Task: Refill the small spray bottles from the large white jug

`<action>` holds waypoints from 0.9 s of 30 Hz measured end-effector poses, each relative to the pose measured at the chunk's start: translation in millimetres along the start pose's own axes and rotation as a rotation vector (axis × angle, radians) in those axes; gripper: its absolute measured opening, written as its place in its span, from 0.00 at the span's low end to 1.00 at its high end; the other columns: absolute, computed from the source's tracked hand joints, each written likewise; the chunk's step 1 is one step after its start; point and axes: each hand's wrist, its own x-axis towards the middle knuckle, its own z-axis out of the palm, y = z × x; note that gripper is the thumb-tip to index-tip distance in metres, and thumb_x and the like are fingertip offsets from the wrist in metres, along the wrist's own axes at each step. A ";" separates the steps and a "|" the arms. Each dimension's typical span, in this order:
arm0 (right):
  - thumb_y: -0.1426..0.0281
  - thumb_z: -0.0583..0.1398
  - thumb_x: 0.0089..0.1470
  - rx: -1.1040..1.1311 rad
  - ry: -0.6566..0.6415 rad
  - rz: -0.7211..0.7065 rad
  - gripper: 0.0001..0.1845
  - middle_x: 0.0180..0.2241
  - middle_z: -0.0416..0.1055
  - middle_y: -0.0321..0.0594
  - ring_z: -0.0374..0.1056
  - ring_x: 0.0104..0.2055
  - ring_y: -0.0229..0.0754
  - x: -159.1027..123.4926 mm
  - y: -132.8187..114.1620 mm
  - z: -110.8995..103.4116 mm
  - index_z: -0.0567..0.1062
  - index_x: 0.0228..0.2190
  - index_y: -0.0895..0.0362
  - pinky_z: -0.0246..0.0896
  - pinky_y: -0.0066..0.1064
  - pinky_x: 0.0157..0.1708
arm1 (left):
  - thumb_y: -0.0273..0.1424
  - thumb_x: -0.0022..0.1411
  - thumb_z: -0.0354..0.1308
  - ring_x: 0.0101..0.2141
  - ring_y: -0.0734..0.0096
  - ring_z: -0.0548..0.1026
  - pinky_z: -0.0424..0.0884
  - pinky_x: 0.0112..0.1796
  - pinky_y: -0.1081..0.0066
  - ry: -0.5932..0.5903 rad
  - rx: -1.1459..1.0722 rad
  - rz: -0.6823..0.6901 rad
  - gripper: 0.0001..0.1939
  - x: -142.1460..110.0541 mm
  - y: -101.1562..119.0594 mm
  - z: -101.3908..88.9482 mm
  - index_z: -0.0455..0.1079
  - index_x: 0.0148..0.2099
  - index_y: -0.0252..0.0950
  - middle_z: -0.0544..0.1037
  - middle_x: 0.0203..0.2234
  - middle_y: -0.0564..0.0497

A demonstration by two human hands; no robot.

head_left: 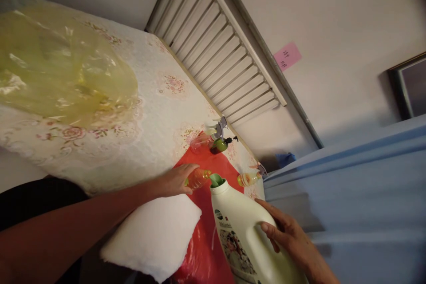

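Observation:
My left hand is closed around a small clear plastic bottle; the red cloth shows through it. Its neck points at the mouth of a large pale green detergent jug. The jug's green pouring spout is uncovered and sits right by the bottle's neck; whether they touch I cannot tell. My right hand grips the jug by its handle, with the thumb over the near side. The jug's front bears a printed picture label.
A red cloth lies on the flowered tablecloth. On it stand a spray bottle, a green pump bottle and another spray bottle. White padding is in front, a yellow plastic bag at left, a radiator behind.

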 end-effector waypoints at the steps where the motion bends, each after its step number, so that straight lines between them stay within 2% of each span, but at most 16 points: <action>1: 0.50 0.64 0.51 0.000 -0.002 -0.005 0.39 0.31 0.75 0.38 0.58 0.20 0.33 0.3 -0.7 -0.4 0.72 0.59 0.56 0.55 0.28 0.22 | 0.29 0.45 0.69 0.58 0.44 0.70 0.66 0.58 0.54 -0.001 0.000 -0.002 0.39 -0.2 0.1 -0.1 0.64 0.61 0.43 0.73 0.56 0.46; 10: 0.51 0.63 0.54 -0.035 -0.039 -0.009 0.39 0.32 0.76 0.39 0.57 0.20 0.32 1.9 -2.2 -4.6 0.68 0.62 0.56 0.54 0.28 0.22 | 0.31 0.48 0.67 0.56 0.48 0.70 0.66 0.57 0.54 -0.018 0.024 0.030 0.39 -0.2 -3.9 0.8 0.61 0.62 0.47 0.73 0.55 0.48; 18: 0.50 0.62 0.54 -0.061 -0.044 0.002 0.40 0.31 0.74 0.38 0.57 0.21 0.32 1.5 -2.7 -5.6 0.67 0.63 0.58 0.54 0.28 0.23 | 0.31 0.46 0.68 0.56 0.46 0.71 0.66 0.56 0.53 0.004 -0.019 0.021 0.39 0.0 -4.5 1.5 0.63 0.61 0.45 0.73 0.55 0.47; 22: 0.50 0.61 0.55 -0.070 -0.046 0.004 0.41 0.26 0.71 0.35 0.56 0.20 0.33 1.7 -5.1 -5.1 0.66 0.63 0.59 0.54 0.28 0.24 | 0.31 0.46 0.68 0.55 0.47 0.72 0.67 0.55 0.53 -0.007 -0.009 0.018 0.38 0.1 -1.8 0.2 0.64 0.60 0.46 0.74 0.53 0.47; 27: 0.49 0.61 0.54 -0.067 -0.058 0.004 0.42 0.26 0.71 0.35 0.56 0.20 0.33 2.0 -5.9 -5.1 0.66 0.63 0.59 0.53 0.29 0.23 | 0.31 0.45 0.69 0.56 0.44 0.71 0.66 0.56 0.52 0.009 -0.037 0.001 0.38 -0.1 -2.1 0.2 0.64 0.60 0.46 0.74 0.54 0.48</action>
